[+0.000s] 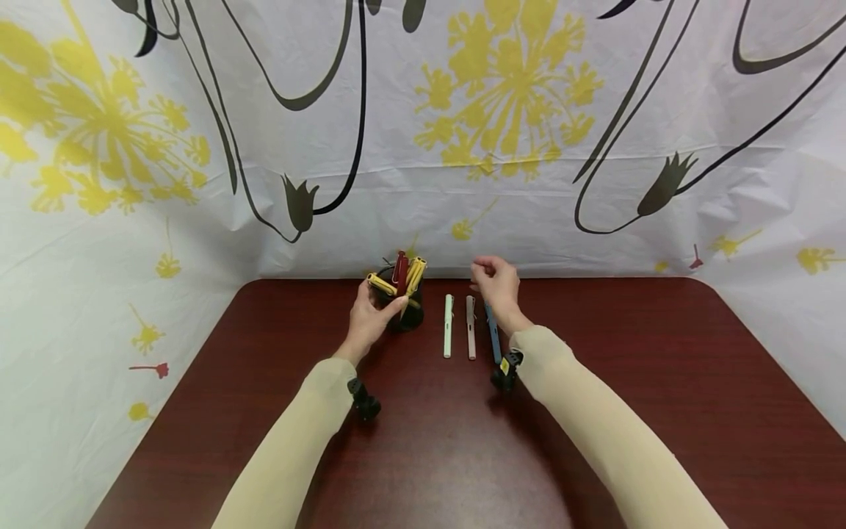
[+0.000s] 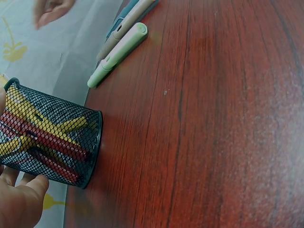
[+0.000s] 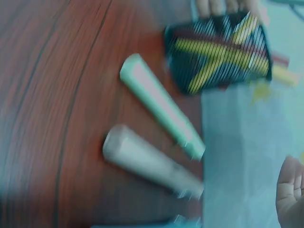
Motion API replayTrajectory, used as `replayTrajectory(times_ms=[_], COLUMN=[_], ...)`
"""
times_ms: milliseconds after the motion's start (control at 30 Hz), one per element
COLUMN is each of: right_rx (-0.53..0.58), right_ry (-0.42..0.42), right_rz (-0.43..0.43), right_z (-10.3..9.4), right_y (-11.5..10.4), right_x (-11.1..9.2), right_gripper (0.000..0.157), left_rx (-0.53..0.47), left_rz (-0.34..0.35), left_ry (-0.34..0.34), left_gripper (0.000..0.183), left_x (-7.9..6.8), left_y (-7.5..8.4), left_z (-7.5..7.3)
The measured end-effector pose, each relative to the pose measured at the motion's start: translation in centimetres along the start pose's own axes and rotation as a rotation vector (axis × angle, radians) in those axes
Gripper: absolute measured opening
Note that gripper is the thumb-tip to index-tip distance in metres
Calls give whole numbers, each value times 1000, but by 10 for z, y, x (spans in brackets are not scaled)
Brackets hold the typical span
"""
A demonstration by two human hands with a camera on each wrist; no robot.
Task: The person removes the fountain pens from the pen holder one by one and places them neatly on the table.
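Observation:
My left hand grips a black mesh pen cup, thumb on one side and fingers round the other. Yellow and dark red pens stand in the cup, seen through its mesh in the left wrist view. My right hand is raised over the far end of a blue pen, its fingers loosely bent with nothing visible in them. Left of the blue pen lie a greyish-pink pen and a pale green pen, roughly parallel. The right wrist view is blurred.
The dark red wood-grain table ends at the back against a white sheet printed with yellow flowers and dark stems. Small black cameras are strapped at both wrists. The three pens lie just right of the cup.

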State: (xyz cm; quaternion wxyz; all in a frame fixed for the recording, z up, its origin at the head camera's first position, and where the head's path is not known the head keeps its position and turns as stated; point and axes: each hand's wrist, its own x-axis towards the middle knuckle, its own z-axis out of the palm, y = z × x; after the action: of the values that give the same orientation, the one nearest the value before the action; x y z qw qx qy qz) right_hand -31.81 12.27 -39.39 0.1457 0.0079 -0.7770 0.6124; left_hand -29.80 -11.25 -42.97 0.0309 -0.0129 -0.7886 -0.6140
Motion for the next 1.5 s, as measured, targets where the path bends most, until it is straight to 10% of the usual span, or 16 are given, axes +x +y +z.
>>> replayTrajectory(times_ms=[367, 833, 1500], right_rx=[156, -151, -236], right_ry=[-181, -260, -353], right_rz=[-70, -224, -216], right_z=[39, 77, 102], right_y=[-35, -43, -41], right_x=[-11, -12, -12], right_gripper=[24, 21, 24], left_rx=[-8, -37, -24], left_rz=[13, 22, 11], left_ry=[12, 9, 2], left_gripper=[88, 89, 83], left_x=[2, 3, 4], left_y=[-3, -4, -2], left_z=[1, 3, 2])
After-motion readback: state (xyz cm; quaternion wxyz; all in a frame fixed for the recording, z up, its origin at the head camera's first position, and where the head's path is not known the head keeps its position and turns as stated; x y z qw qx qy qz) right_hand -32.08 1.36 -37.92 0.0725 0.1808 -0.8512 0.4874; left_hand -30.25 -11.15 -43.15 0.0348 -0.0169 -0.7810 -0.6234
